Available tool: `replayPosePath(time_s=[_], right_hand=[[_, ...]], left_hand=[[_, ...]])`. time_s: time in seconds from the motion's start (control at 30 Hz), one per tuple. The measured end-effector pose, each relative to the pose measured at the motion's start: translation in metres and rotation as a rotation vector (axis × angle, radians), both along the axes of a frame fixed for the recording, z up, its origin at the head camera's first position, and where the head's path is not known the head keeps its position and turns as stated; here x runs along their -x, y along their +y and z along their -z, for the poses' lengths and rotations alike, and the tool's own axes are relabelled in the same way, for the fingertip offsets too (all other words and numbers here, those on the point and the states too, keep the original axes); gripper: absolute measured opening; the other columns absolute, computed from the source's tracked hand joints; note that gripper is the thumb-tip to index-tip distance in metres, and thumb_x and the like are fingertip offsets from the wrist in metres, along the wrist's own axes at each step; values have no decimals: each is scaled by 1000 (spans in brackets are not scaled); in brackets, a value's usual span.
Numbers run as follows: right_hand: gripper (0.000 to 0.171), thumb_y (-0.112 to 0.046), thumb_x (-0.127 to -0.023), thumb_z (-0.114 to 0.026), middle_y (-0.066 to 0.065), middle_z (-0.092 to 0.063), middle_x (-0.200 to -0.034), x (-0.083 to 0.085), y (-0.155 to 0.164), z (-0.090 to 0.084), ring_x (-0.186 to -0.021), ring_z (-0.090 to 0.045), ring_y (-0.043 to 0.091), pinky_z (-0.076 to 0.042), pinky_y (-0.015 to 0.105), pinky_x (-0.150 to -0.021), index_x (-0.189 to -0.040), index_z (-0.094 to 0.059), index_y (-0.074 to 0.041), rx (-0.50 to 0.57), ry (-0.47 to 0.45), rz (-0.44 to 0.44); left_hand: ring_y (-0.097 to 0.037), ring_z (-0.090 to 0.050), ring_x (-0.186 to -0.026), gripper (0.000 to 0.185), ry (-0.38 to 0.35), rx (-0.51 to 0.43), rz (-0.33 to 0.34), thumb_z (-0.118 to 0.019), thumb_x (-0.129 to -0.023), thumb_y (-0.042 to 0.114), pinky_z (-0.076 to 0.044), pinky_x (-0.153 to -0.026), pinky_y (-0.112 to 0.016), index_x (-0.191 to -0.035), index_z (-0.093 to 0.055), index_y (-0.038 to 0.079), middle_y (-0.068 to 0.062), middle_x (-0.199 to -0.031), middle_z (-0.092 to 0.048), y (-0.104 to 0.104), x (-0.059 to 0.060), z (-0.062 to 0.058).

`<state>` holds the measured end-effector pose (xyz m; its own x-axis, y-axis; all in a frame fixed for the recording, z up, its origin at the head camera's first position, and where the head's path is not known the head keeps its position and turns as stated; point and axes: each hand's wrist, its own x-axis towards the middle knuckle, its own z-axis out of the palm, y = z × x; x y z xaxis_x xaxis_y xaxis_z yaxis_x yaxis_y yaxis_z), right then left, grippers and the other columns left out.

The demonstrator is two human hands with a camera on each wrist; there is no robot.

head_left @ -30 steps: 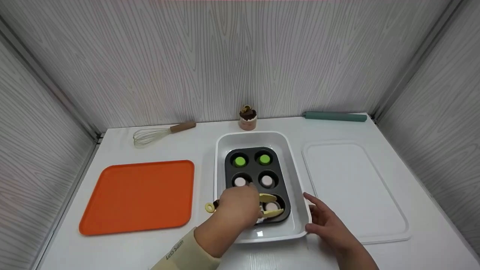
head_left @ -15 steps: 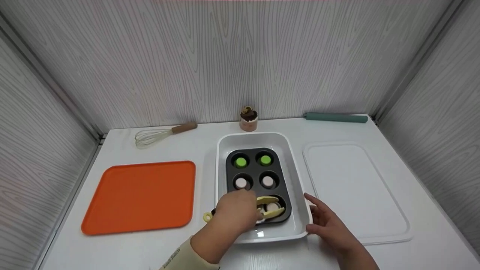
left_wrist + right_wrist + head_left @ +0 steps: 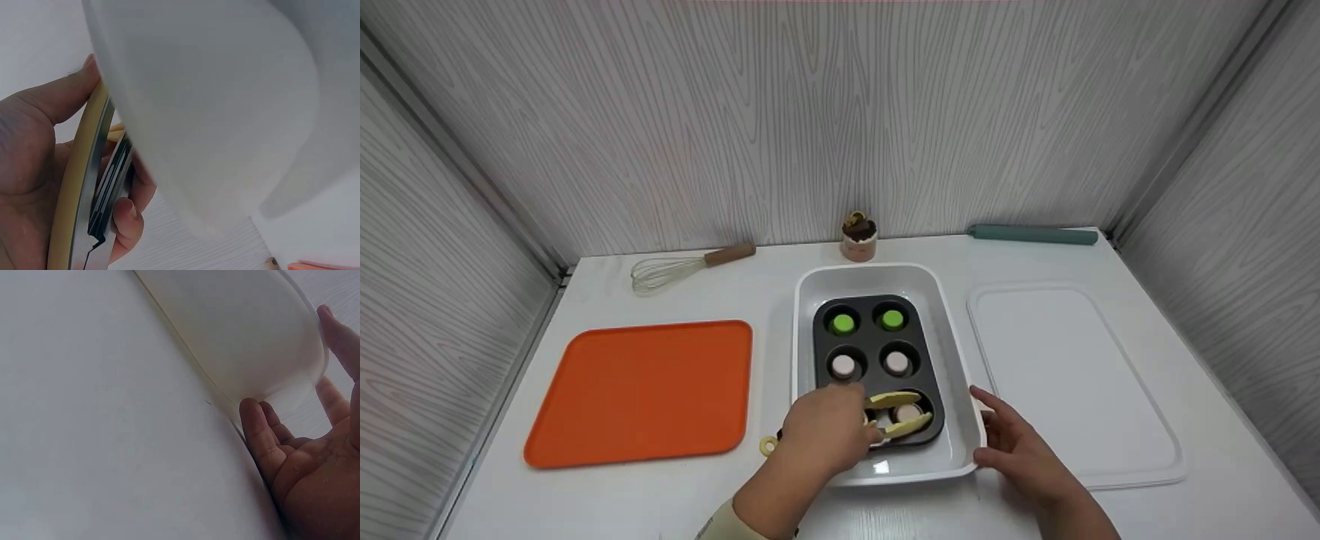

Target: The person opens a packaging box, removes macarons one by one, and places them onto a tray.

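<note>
My left hand (image 3: 826,424) grips a pair of tongs (image 3: 896,400) with yellow tips. In the left wrist view the palm and fingers wrap the metal-and-yellow handles of the tongs (image 3: 79,185). The tips lie apart on either side of a pale round piece (image 3: 907,413) in the front right cup of a dark muffin tin (image 3: 877,336). The tin sits inside a white rectangular basin (image 3: 867,274). My right hand (image 3: 1024,454) holds the basin's right side, index finger and thumb at its outer wall. My left hand hides the front left cup.
Green pieces (image 3: 892,320) fill the two back cups, pale pieces (image 3: 896,363) the middle ones. An orange tray (image 3: 641,394) lies left, a white lid-like panel (image 3: 1072,382) right. Behind are a whisk (image 3: 727,255), a small dessert cup (image 3: 859,238) and a green rod (image 3: 1033,234).
My left hand has shifted slightly left and toward me with the tongs. The tips still straddle the same pale piece; my right hand stays on the basin.
</note>
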<state>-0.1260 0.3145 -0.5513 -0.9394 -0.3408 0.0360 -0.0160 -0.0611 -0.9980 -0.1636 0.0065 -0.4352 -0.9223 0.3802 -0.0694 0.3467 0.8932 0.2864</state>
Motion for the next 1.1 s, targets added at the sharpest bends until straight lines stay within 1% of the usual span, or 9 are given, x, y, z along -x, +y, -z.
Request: replayPosePath(time_s=[0.17, 0.3, 0.37, 0.53, 0.73, 0.83, 0.93, 1.03, 1.1], right_hand=[[92, 5, -96, -72, 37, -43, -149, 0, -1, 1, -124, -64, 25, -56, 36, -98, -167, -15, -1, -19, -1, 9], [91, 5, -96, -72, 38, -42, -149, 0, -1, 2, -125, -64, 26, -56, 37, -99, -167, -15, -1, -13, 6, 1], [90, 5, -97, -71, 39, -42, -150, 0, 0, 3, -126, -63, 26, -56, 37, -99, -167, -16, -2, -13, 10, 0], [85, 5, -98, -70, 40, -42, -150, 0, 0, 2, -127, -62, 26, -56, 36, -100, -167, -20, -4, -7, 22, -5], [82, 4, -99, -69, 37, -45, -147, 0, 0, 0, -125, -63, 28, -56, 37, -99, -167, -25, -9, 13, 31, -18], [82, 5, -99, -68, 37, -46, -146, 0, 0, 0, -125, -63, 28, -56, 36, -99, -167, -24, -8, 7, 32, -19], [86, 6, -98, -70, 37, -43, -149, -1, -1, 0, -127, -62, 26, -55, 36, -100, -167, -21, -5, 5, 7, -5], [90, 5, -96, -72, 38, -39, -153, -1, -1, -1, -130, -60, 26, -54, 36, -102, -168, -18, -4, 5, -23, 15], [91, 5, -96, -73, 38, -37, -154, -2, -2, -1, -131, -60, 25, -54, 36, -102, -168, -18, -4, 2, -36, 25]], left_hand=[[-25, -69, -80, 37, 10, -69, -36, -88, -84, 40, -56, -67, -44, -96, -74, 8, -5, -87, -69, -3, -3, 5], [-24, -68, -76, 33, -5, -137, -79, -89, -83, 37, -54, -63, -44, -93, -72, 11, -3, -82, -70, -5, -4, 8], [-24, -68, -75, 32, -6, -162, -102, -89, -83, 36, -53, -61, -44, -94, -71, 11, -3, -81, -70, -6, -4, 9], [-22, -66, -74, 35, 7, -177, -136, -90, -81, 35, -52, -61, -45, -96, -71, 11, -3, -82, -69, -5, -4, 10], [-21, -65, -76, 46, -18, -143, -119, -95, -75, 41, -53, -63, -44, -97, -71, 9, -3, -83, -68, -5, -3, 4], [-20, -64, -75, 46, -12, -109, -94, -95, -74, 42, -53, -62, -43, -96, -71, 10, -2, -82, -68, -5, -1, -1], [-19, -62, -71, 40, 3, -51, -62, -94, -76, 42, -52, -60, -41, -88, -71, 12, 0, -78, -66, -3, 2, -6], [-17, -60, -65, 37, 17, 30, -27, -93, -78, 44, -53, -57, -39, -78, -71, 13, 0, -73, -65, 3, 4, -12], [-18, -61, -65, 39, 25, 88, -5, -92, -79, 45, -53, -56, -39, -77, -73, 11, -1, -74, -66, 7, 4, -15]])
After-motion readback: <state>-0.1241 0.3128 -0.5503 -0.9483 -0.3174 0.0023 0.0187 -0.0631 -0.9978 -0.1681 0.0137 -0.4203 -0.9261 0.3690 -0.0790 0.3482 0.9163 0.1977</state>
